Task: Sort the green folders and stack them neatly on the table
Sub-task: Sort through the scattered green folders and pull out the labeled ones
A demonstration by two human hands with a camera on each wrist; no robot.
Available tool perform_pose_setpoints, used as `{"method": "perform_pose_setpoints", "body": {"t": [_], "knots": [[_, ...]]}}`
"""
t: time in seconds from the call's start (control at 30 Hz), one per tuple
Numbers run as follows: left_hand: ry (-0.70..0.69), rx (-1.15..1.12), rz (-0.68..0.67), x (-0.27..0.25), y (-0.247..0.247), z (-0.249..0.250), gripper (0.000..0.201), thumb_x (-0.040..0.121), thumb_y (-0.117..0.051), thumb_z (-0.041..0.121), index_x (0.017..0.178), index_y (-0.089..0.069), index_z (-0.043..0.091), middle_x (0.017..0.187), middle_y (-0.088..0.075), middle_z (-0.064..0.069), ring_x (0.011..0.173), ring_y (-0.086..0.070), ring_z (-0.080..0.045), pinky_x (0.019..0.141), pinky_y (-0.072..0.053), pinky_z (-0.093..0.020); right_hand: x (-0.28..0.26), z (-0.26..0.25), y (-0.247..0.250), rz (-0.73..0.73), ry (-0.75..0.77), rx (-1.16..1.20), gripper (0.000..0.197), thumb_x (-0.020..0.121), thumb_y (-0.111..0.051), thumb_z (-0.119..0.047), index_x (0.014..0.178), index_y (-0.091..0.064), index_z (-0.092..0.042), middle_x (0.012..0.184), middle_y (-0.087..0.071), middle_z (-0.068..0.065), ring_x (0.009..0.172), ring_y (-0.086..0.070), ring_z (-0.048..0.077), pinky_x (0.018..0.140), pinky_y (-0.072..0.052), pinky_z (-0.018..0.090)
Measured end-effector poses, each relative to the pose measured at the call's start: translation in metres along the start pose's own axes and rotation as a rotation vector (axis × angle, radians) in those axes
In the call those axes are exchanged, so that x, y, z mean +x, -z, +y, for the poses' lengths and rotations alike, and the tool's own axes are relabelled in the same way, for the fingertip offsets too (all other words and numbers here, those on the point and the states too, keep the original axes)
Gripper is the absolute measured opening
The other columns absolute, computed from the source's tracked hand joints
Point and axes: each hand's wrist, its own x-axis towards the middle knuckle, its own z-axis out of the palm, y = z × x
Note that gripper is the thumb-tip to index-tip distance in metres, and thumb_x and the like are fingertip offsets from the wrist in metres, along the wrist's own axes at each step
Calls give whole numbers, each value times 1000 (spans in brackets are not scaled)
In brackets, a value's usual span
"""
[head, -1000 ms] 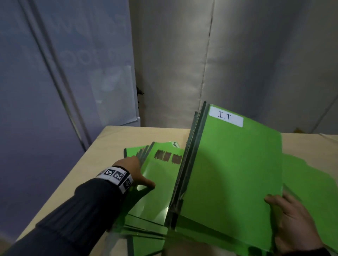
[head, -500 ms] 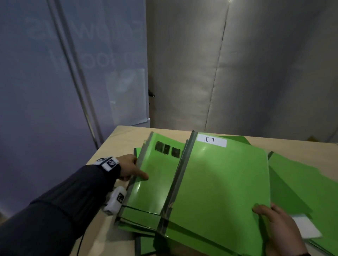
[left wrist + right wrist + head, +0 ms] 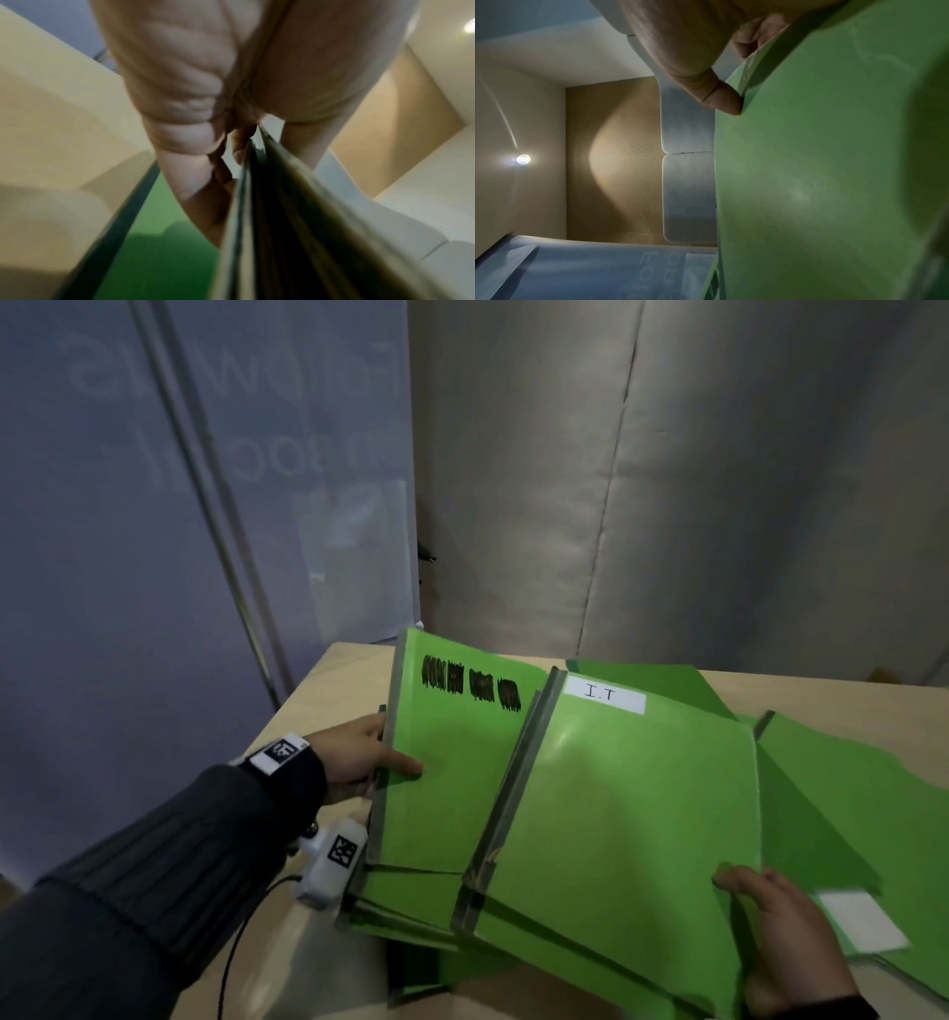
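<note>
At centre frame in the head view, the green folders lie fanned and overlapping on the table. The left hand pinches the spine edge of the scribbled folder; the right hand grasps the lower right corner of the I.T folder. They look light, thin, glossy — likely slippery and floppy — so the stiffer spine edges seem the best hold.

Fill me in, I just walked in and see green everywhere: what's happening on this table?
A person is sorting green folders on a light wooden table. The left hand grips the spine edge of a folder with a scribbled-out label. The right hand holds the near corner of the folder labelled I.T, which overlaps it. More folders lie fanned out to the right, not yet stacked neatly.
</note>
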Motion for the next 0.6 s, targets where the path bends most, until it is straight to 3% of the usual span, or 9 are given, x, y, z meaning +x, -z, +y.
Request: {"method": "perform_pose_setpoints", "body": {"t": [0.1,0.17,0.23,0.33,0.43,0.47,0.53,0.6], "knots": [[-133,-21,35,-13,16,20,52,98,-66,-17,140,-64,13,110,-88,-5,82,-86,-17,70,-72,-32,4,3,6,-69,-46,77,7,95,-53,-5,98,-59,-4,103,-60,26,79,-60,34,76,-51,45],[-212,-70,109,-24,35,39,54,97,-62,-21,139,-62,15,113,-88,-9,78,-86,-12,70,-72,-29,10,6,11,-51,-60,133,6,94,-53,-7,91,-58,-10,87,-63,23,77,-60,31,79,-51,46],[-314,-81,244,-36,58,56,60,97,-60,-23,147,-57,10,122,-82,-18,77,-84,-6,69,-70,-22,19,14,16,-39,-83,153,10,85,-64,-17,93,-63,-11,82,-74,15,83,-63,33,92,-48,57],[-454,-85,408,-55,85,78,54,99,-61,-19,141,-57,14,120,-75,-9,89,-79,-7,64,-67,-15,46,35,35,-3,-55,121,62,46,-85,-37,102,-74,-13,121,-71,16,114,-62,43,99,-38,75],[-554,-95,540,-67,99,83,57,101,-63,-13,121,-58,40,106,-69,3,90,-69,-19,57,-66,-19,61,48,42,-30,-57,87,56,48,-84,-40,97,-75,-15,143,-57,14,133,-49,41,106,-29,74],[-561,-101,585,-71,100,82,54,102,-65,-10,122,-58,40,101,-66,3,83,-66,-22,51,-64,-21,53,44,41,-45,-48,97,55,46,-83,-42,95,-76,-18,149,-53,11,139,-44,41,106,-27,76],[-565,-111,627,-74,100,75,48,103,-68,-3,140,-55,26,94,-59,-1,74,-60,-22,42,-58,-20,63,53,51,-28,-25,118,70,36,-84,-46,101,-76,-22,148,-54,10,139,-44,44,101,-24,83],[-567,-144,614,-74,93,64,52,102,-68,-2,146,-51,21,92,-60,-3,73,-60,-21,42,-57,-18,50,43,44,-20,33,116,78,32,-86,-51,103,-76,-19,144,-57,15,134,-49,44,100,-28,82]]}}
